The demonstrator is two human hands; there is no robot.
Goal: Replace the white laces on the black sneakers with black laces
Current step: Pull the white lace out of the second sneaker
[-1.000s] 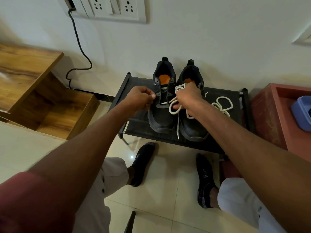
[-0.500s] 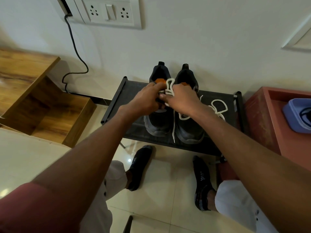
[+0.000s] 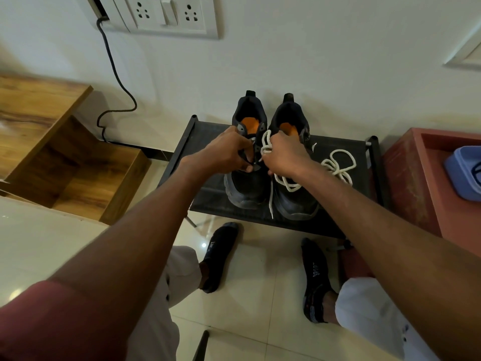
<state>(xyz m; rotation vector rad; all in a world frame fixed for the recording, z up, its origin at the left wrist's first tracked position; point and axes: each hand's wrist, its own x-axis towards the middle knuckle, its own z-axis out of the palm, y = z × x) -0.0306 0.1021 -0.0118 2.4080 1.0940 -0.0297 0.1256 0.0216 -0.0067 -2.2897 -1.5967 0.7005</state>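
Observation:
Two black sneakers with orange insoles stand side by side on a low black rack [image 3: 213, 194], toes toward me. My left hand [image 3: 226, 152] pinches the eyelet flap of the left sneaker [image 3: 246, 188]. My right hand [image 3: 285, 155] grips a bunch of white lace [image 3: 265, 145] over the gap between the shoes; the lace trails across the right sneaker [image 3: 296, 204] and its tip hangs toward the toes. A second white lace [image 3: 338, 165] lies loose on the rack to the right. I see no black laces.
A wooden cabinet [image 3: 65, 162] stands at the left, a red stand [image 3: 426, 188] holding a blue container [image 3: 466, 170] at the right. A black cable [image 3: 114, 82] runs from the wall socket plate [image 3: 169, 14] to the floor. My socked feet rest on the tiles below the rack.
Both hands drew close over the left sneaker's tongue, then parted slightly. The white lace bundle moved with my right hand, up and then back a little toward me.

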